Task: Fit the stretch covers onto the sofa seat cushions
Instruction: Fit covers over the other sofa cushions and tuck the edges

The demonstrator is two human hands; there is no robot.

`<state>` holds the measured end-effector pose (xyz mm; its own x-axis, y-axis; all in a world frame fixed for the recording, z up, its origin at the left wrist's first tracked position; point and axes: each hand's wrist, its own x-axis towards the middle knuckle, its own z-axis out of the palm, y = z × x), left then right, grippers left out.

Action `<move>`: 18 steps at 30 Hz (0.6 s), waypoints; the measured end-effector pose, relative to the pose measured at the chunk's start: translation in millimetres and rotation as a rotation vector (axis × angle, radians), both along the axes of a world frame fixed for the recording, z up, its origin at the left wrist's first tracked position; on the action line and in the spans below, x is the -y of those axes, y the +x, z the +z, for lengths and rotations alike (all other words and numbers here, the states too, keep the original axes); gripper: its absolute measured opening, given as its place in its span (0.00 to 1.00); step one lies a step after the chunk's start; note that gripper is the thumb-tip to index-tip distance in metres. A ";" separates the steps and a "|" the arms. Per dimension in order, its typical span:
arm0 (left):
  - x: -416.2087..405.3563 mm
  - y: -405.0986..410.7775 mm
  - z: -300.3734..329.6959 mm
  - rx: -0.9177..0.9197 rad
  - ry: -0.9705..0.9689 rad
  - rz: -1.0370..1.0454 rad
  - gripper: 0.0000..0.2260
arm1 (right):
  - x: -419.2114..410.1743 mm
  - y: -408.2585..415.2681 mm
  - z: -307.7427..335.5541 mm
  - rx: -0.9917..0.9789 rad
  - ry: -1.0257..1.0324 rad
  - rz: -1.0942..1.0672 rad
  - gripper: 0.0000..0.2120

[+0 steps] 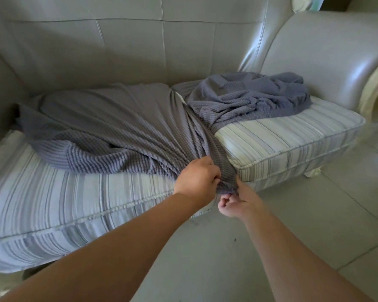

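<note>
A grey-blue ribbed stretch cover (109, 127) lies spread over the back half of the left striped seat cushion (52, 197). Its fabric gathers into a bunch at the front, in the gap between the two cushions. My left hand (196, 179) grips that bunch from above. My right hand (234, 203) pinches its lower end from below, fingers curled. A second grey-blue cover (249, 94) sits crumpled on the rear of the right striped cushion (292, 136).
The grey leather sofa back (140, 46) rises behind the cushions, and its padded right armrest (327, 53) curves up at the right. Pale floor tiles (314, 214) lie in front of the sofa.
</note>
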<state>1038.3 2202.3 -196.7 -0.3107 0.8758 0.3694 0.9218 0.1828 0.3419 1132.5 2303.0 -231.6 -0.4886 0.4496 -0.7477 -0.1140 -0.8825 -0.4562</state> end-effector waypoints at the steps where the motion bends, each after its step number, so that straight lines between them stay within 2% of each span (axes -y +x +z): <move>1: 0.3 1.4 1.9 -0.004 -0.032 0.006 0.04 | 2.6 4.6 -0.6 -0.047 -0.024 -0.001 0.14; 4: -0.4 5.2 5.5 -0.021 -0.097 0.022 0.06 | 10.1 17.6 -10.1 -0.174 -0.063 0.036 0.19; 7: 0.1 4.8 7.7 -0.020 -0.138 0.023 0.07 | 15.8 21.1 -13.3 -0.236 -0.048 0.072 0.17; 12: -2.7 14.3 4.1 -0.060 -0.208 0.018 0.09 | 6.3 11.4 -26.8 0.005 -0.027 -0.053 0.15; 15: -3.6 28.3 -3.4 -0.156 -0.286 0.011 0.07 | -1.9 0.6 -54.0 0.162 -0.086 -0.062 0.14; 18: -2.8 36.2 -9.8 -0.167 -0.305 -0.040 0.04 | -11.0 -11.9 -64.9 0.188 -0.089 -0.072 0.14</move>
<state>1074.5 2205.2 -206.4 -0.2314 0.9639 0.1314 0.9688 0.2161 0.1210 1120.5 2314.0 -296.5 -0.3054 0.4063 -0.8612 -0.0983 -0.9130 -0.3959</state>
